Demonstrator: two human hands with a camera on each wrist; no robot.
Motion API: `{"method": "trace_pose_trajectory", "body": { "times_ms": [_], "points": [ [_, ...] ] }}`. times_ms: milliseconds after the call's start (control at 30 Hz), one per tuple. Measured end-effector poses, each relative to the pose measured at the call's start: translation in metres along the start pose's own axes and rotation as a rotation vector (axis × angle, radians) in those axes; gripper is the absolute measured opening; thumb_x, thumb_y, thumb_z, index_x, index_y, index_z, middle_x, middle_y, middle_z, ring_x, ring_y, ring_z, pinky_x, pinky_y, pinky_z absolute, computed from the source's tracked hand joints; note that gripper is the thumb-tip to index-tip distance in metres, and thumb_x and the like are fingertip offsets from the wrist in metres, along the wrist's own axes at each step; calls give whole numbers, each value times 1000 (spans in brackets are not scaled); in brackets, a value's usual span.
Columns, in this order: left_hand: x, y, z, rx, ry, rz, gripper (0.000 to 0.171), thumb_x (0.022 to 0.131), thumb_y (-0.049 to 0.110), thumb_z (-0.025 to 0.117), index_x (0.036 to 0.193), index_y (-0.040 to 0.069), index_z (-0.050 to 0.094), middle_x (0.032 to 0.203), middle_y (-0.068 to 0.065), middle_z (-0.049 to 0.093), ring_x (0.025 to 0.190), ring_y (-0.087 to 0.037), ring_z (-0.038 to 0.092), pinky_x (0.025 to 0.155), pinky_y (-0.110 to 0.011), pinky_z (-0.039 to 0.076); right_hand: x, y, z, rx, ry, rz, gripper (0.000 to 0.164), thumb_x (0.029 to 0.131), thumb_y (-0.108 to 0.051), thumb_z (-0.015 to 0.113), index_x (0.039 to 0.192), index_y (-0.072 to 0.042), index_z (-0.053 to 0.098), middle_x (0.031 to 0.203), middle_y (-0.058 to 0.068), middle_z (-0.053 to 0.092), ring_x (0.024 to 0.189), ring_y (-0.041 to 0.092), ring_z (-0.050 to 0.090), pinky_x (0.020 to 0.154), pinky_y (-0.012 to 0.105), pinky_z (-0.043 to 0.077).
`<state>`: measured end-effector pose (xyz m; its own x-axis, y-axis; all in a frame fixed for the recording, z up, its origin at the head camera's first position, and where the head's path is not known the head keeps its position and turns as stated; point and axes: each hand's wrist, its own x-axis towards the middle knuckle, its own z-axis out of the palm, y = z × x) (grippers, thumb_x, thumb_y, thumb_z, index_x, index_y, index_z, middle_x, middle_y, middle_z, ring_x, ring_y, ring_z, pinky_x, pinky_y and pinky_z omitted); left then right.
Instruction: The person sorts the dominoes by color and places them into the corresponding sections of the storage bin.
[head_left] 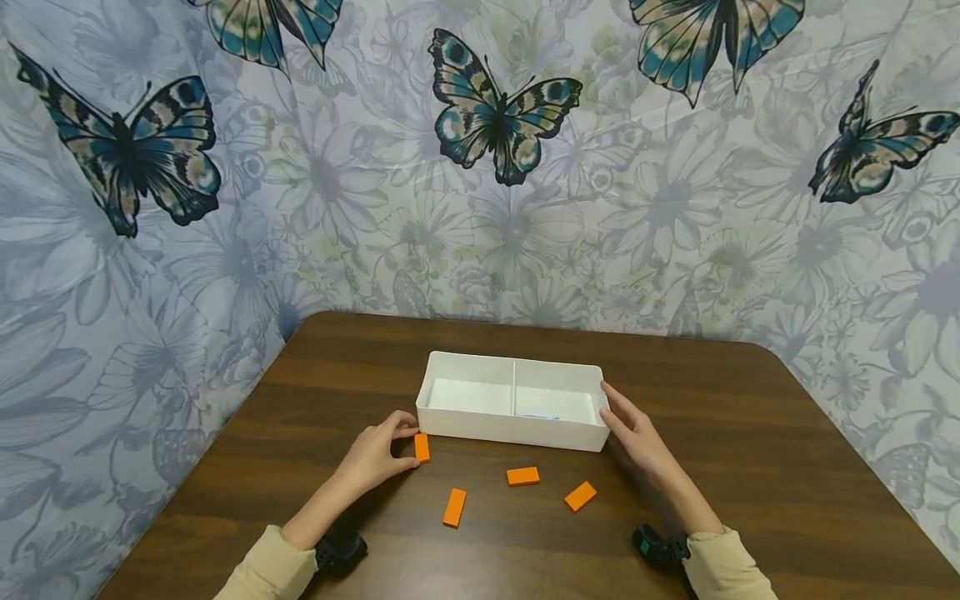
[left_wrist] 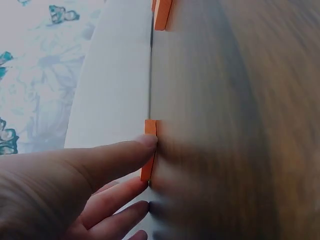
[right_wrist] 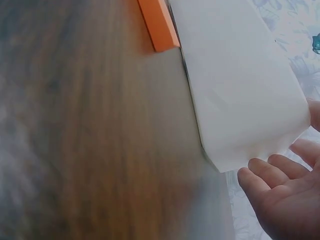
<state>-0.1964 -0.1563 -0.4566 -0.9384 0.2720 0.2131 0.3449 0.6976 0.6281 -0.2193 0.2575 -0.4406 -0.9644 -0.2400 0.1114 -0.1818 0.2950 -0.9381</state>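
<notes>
At the front left corner of a white two-compartment bin (head_left: 480,423), my left hand (head_left: 372,454) pinches a small orange block (head_left: 422,448) between thumb and fingers. The left wrist view shows the thumb (left_wrist: 127,152) on that block (left_wrist: 148,127); whether it touches the table cannot be told. My right hand (head_left: 636,427) touches the bin's right end, and in the right wrist view its fingertips rest against the white end wall (right_wrist: 245,110). Loose orange blocks lie in front of the bin: one at left (head_left: 454,507), one in the middle (head_left: 522,476) and one at right (head_left: 581,497).
The bin stands on a brown wooden table (head_left: 360,358), split by a thin divider (head_left: 513,387). Behind the table hangs a butterfly-patterned cloth (head_left: 510,250). Black bands (head_left: 660,546) are worn on both wrists.
</notes>
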Motion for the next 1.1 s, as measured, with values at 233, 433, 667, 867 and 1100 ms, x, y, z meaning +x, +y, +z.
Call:
{"method": "trace_pose_trajectory", "body": {
  "times_ms": [233, 433, 667, 867, 1100],
  "points": [
    [1, -6, -9, -48, -73, 95, 42, 72, 5, 81, 107, 3, 60, 104, -14, 67, 100, -30, 61, 86, -45, 46, 1, -2, -1, -6, 2, 4, 55, 101, -24, 45, 149, -7, 24, 152, 19, 17, 136, 40, 13, 103, 59, 17],
    [1, -11, -17, -241, -160, 81, 39, 76, 0, 76, 113, -4, 61, 112, -19, 61, 97, -31, 62, 78, -36, 51, 0, 0, -1, -9, 10, 13, 54, 101, -23, 46, 149, -7, 25, 151, 19, 18, 136, 39, 11, 103, 60, 15],
    [1, -9, -23, -438, -179, 60, 42, 79, -7, 71, 119, -11, 58, 117, -26, 53, 89, -30, 65, 72, -29, 53, -1, 2, -1, 22, 9, 9, 55, 101, -22, 46, 148, -6, 25, 151, 20, 17, 136, 39, 12, 103, 59, 16],
    [0, -3, -30, -582, -177, 20, 46, 81, -3, 71, 124, -10, 55, 123, -26, 50, 93, -31, 63, 75, -30, 52, 0, 1, -1, 16, 4, 6, 55, 101, -23, 46, 149, -7, 24, 152, 19, 16, 136, 39, 11, 103, 59, 16],
    [11, 7, -42, -706, -170, -17, 51, 82, 0, 71, 128, -10, 51, 129, -26, 46, 98, -32, 61, 81, -32, 50, 0, 1, -1, 13, 0, 6, 55, 101, -23, 45, 149, -8, 23, 152, 19, 16, 137, 39, 10, 103, 60, 14]
  ]
}}
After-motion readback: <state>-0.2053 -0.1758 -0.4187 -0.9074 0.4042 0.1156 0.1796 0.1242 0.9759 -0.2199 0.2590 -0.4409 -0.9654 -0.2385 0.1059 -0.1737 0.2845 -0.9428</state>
